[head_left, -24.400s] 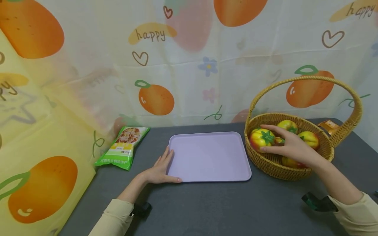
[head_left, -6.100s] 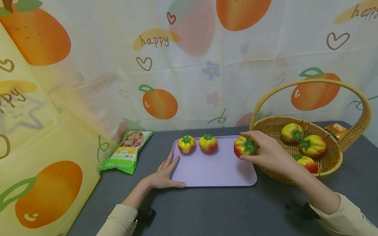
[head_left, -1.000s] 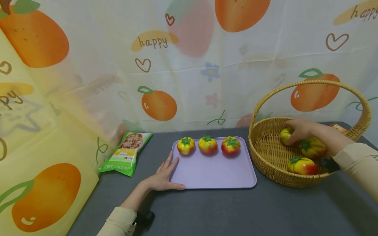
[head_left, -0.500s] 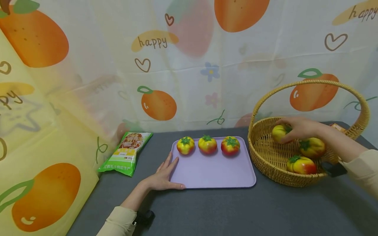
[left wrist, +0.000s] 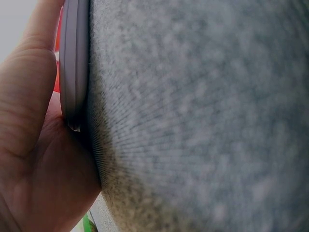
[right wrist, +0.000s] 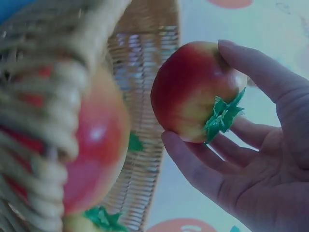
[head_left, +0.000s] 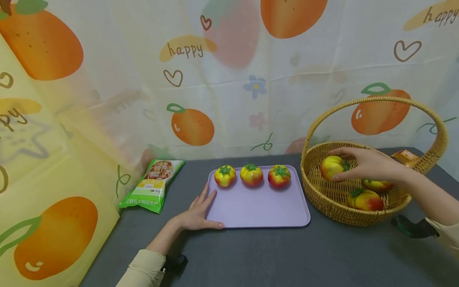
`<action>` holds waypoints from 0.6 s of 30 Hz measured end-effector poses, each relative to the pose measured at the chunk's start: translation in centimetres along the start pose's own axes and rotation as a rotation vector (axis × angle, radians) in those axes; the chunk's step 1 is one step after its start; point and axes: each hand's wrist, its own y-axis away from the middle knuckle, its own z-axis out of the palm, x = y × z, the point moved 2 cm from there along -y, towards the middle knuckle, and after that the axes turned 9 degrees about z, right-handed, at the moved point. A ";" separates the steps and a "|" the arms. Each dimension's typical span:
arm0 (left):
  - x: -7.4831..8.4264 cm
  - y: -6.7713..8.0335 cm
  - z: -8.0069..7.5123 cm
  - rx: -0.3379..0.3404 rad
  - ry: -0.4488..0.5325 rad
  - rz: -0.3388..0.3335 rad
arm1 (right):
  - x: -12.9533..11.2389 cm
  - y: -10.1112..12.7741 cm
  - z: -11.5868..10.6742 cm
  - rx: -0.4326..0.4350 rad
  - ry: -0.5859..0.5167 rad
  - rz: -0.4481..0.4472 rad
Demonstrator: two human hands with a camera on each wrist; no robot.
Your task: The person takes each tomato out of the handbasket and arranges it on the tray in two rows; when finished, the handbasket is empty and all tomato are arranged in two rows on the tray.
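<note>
My right hand (head_left: 373,163) pinches a red-and-yellow tomato-like fruit (head_left: 331,167) with a green leafy top, raised inside the wicker basket (head_left: 324,209). In the right wrist view, thumb and fingertips grip this fruit (right wrist: 193,92) from opposite sides, beside the basket wall. Two similar fruits (head_left: 365,200) lie lower in the basket, one partly hidden by the hand. My left hand (head_left: 191,217) rests with spread, straight fingers at the left front corner of a lilac tray (head_left: 258,209). Its thumb runs along the tray's front edge. A row of three fruits (head_left: 252,175) sits along the tray's back.
A green-and-white food packet (head_left: 152,185) lies left of the tray. Over the basket arches a tall handle (head_left: 376,100). Behind the basket's right side lies a small orange packet (head_left: 407,156). A fruit-printed curtain (head_left: 229,99) closes off the back of the dark table (head_left: 251,259).
Over the last second my right hand lifts the fruit from the basket's bottom and shifts it left. Earlier, the tray went from bare to bearing three fruits. The left hand keeps its place.
</note>
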 end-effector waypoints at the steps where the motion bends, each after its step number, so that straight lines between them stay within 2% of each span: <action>1: 0.0 0.0 0.0 0.000 0.000 -0.002 | -0.3 0.3 0.0 -0.001 -0.011 0.002; 12: -0.1 0.0 0.0 -0.004 0.003 -0.017 | -3.1 1.4 1.2 0.021 -0.070 -0.029; 18: 0.0 0.0 -0.1 0.001 0.008 -0.008 | -5.1 1.3 2.3 0.004 -0.134 -0.112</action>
